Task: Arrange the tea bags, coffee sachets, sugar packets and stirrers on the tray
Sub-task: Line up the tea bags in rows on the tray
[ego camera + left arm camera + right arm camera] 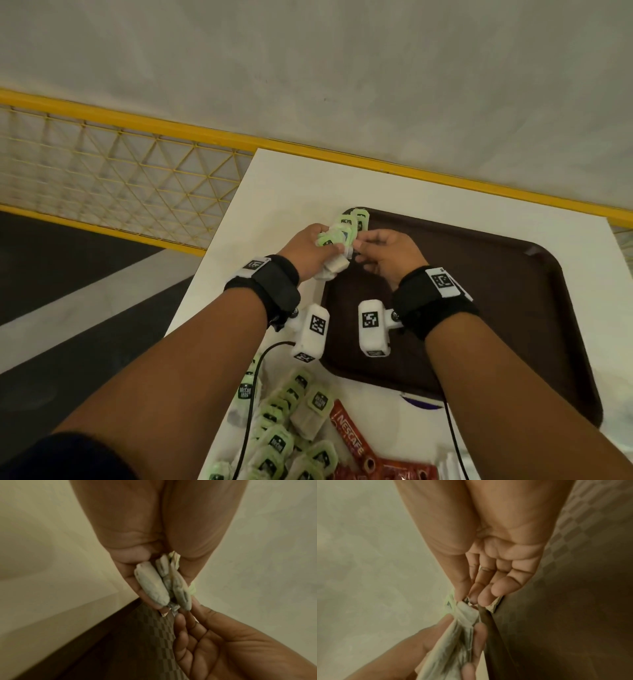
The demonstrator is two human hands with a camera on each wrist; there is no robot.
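Loose tea bags point(291, 431) nearest; left hand point(310, 251) grips a tea-bag bunch point(334, 236); right hand point(390, 255) pinches its end above tray point(513, 308).

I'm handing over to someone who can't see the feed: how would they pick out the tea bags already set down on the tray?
Start at the brown tray on the white table and go to its far left corner. Two green-tagged tea bags lie there, just beyond the left hand. Unlike the bunch that hand grips, and the loose pile off the tray's near edge, only these rest on the tray.

Left hand point(310, 248) grips tea bags point(337, 236) over the tray point(513, 291) corner; right hand point(390, 255) pinches one.
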